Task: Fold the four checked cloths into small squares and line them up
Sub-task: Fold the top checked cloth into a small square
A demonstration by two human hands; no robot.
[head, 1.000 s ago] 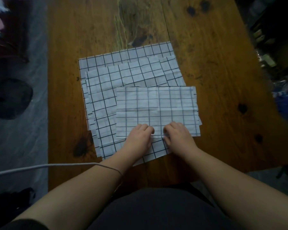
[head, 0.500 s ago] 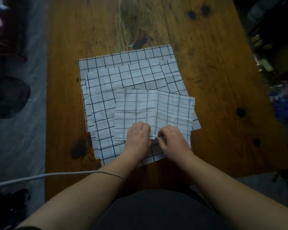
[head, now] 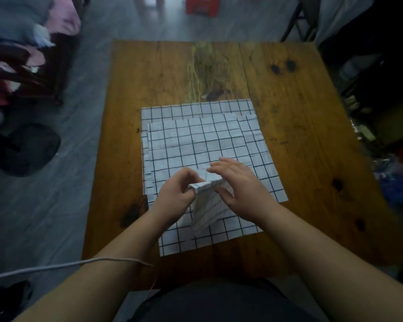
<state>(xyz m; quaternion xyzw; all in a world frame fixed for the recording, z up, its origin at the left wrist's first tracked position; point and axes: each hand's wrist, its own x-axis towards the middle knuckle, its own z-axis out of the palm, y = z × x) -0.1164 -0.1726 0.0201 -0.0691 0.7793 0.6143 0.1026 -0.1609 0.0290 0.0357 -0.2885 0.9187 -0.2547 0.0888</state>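
One checked cloth (head: 207, 205) is mid-fold, raised over the stack (head: 196, 140) at six o'clock on the worktop (head: 300, 135), our left hand (head: 175, 198) pinching its edge, our right hand (head: 242, 187) with fingers (head: 221, 167) spread loose alongside; next, we judge, corners must meet squarely.

No text, label, brand, number or sign can be read anywhere in the view.
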